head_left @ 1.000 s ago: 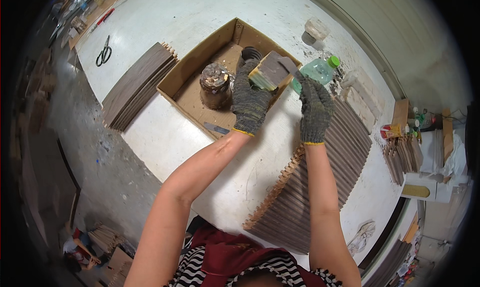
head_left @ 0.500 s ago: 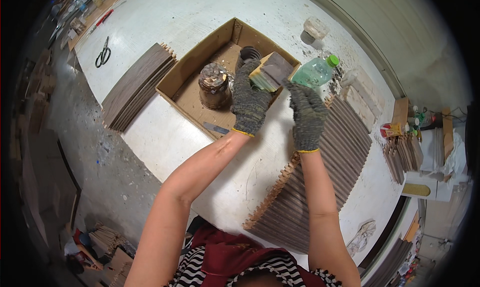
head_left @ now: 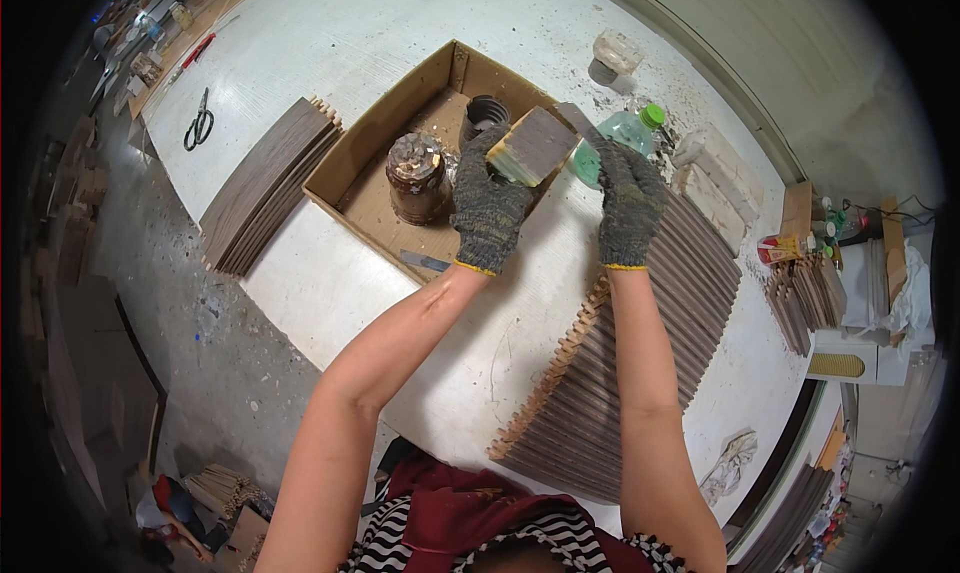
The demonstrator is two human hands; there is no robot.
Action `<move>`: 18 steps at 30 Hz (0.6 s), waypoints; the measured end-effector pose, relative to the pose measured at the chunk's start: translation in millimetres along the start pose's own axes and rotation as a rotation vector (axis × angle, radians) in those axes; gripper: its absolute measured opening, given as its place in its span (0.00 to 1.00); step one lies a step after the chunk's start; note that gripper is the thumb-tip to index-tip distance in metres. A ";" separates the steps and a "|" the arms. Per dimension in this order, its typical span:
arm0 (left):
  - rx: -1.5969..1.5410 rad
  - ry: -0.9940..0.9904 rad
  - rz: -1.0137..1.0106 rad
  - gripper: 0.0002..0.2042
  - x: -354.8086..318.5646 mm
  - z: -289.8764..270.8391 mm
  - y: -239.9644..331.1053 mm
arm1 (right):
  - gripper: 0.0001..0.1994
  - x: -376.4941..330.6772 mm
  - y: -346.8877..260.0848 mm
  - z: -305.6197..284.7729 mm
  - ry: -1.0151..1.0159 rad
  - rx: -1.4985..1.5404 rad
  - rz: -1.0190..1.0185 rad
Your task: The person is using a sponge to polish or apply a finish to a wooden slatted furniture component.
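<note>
A person in grey knit gloves works over a white counter (head_left: 330,293), seen from above. The left hand (head_left: 487,208) grips a block-shaped sponge (head_left: 533,145) with a dark top face and a yellowish side; its fingers (head_left: 490,151) curl closed around the block's left end, holding it in the air above the right edge of an open cardboard box (head_left: 372,138). The right hand (head_left: 628,205) is raised just to the right of the sponge, its fingers (head_left: 612,165) bent and close together; whether they touch the sponge or pinch anything cannot be told.

Inside the box stand a brown jar (head_left: 414,176) with a crusted lid and a dark round can (head_left: 485,118) farther back. A green plastic bottle (head_left: 625,133) lies just beyond the right hand. A fan of dark wooden slats (head_left: 620,373) spreads across the counter on the near right, under the right forearm. Another stack of slats (head_left: 265,188) lies left of the box, and scissors (head_left: 200,123) lie at the far left.
</note>
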State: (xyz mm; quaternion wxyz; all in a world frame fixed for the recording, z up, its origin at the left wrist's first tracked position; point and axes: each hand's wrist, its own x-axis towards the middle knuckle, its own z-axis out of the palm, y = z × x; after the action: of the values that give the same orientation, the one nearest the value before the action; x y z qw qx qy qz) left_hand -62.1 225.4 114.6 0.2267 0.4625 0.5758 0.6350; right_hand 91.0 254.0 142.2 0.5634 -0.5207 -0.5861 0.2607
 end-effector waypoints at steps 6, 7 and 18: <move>-0.015 -0.035 -0.068 0.29 1.4 -0.7 -4.6 | 0.11 -3.6 -9.1 -15.3 -0.028 -0.461 -0.658; -0.041 -0.041 -0.055 0.29 2.7 -0.5 -7.3 | 0.12 -3.2 -11.8 -22.6 -0.080 -0.601 -0.749; -0.132 -0.068 -0.172 0.27 4.3 -0.3 -17.2 | 0.08 -24.8 -17.3 -20.2 -0.138 -0.166 -0.234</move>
State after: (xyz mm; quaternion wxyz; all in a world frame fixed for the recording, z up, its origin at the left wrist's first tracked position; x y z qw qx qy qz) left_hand -68.6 232.8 99.9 0.3298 0.4165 0.5623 0.6337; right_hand 99.9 220.4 152.6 0.5033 -0.4744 -0.6996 0.1791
